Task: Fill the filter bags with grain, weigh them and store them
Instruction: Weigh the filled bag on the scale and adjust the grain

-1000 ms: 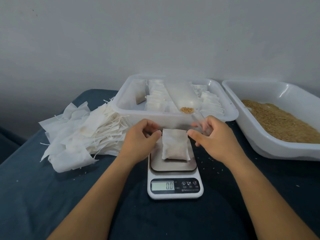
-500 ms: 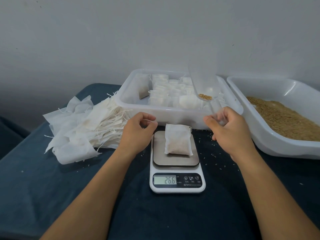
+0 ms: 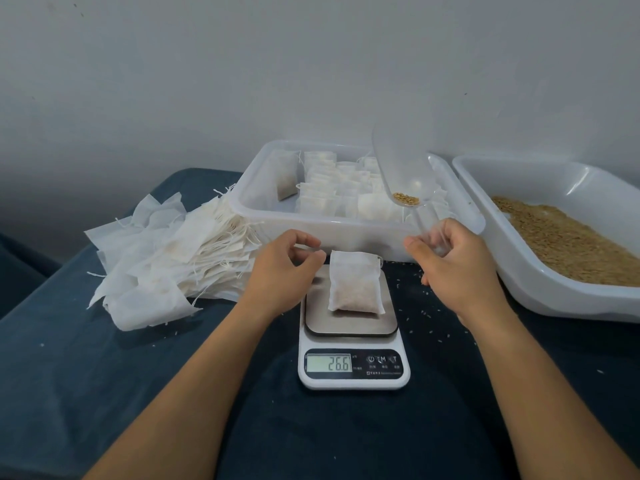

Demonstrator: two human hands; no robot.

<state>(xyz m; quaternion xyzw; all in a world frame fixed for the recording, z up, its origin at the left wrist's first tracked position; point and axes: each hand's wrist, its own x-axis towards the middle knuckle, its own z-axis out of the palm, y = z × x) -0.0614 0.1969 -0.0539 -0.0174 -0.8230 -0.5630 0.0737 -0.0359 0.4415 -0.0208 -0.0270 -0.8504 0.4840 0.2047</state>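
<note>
A filled white filter bag (image 3: 355, 287) lies on the steel plate of a small digital scale (image 3: 353, 367) whose display reads 26.6. My left hand (image 3: 282, 268) hovers just left of the bag with fingers loosely curled and holds nothing. My right hand (image 3: 453, 265) grips the handle of a clear plastic scoop (image 3: 403, 171) that points up and away, with a little grain in its bowl. Behind the scale stands a clear storage tub (image 3: 277, 220) with several filled bags in it.
A pile of flat filter bags (image 3: 166, 258) with strings lies to the left on the dark blue cloth. A white tray (image 3: 554, 296) of grain (image 3: 568, 244) sits at the right. Loose grains dot the cloth around the scale.
Both hands have let go of the bag and drawn apart from it. The scale reading went from 0.0 to 26.6. My right hand tilted the scoop upward.
</note>
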